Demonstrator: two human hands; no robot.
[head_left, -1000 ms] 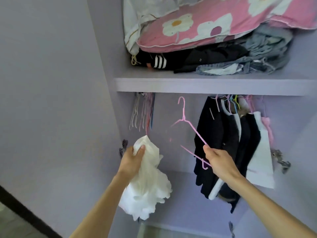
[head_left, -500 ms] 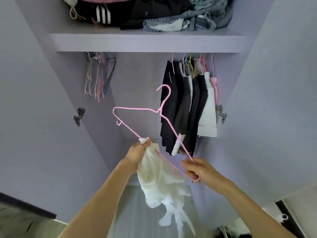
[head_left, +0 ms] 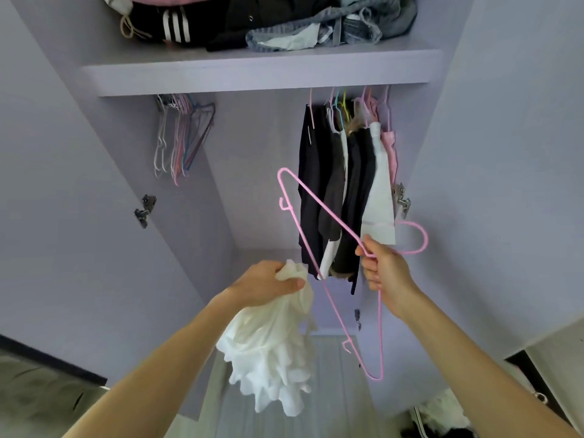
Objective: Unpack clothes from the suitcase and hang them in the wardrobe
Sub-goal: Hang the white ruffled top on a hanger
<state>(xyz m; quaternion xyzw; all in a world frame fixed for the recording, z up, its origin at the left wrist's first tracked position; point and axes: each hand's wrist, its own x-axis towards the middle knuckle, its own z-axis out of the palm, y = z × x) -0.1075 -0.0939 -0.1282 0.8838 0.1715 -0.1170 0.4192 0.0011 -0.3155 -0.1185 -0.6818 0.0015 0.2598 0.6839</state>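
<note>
I stand in front of the open lilac wardrobe (head_left: 493, 128). My left hand (head_left: 267, 284) grips the top of a crumpled white garment (head_left: 271, 349), which hangs down below it. My right hand (head_left: 384, 270) holds a pink wire hanger (head_left: 319, 213) near its neck. The hanger is turned on end, its hook pointing right and one shoulder reaching up left in front of the hanging clothes. Hanger and white garment are apart.
Dark, white and pink clothes (head_left: 347, 184) hang at the right of the rail. Several empty hangers (head_left: 181, 140) hang at the left. Folded clothes (head_left: 262, 23) fill the shelf (head_left: 252, 77) above. Door hinges (head_left: 143, 210) stick out on both sides. A heap of laundry (head_left: 442, 415) lies at bottom right.
My right hand has shifted from the hanger's lower bar to its neck and turned it on end, hook now to the right. My left hand with the white garment has stayed low.
</note>
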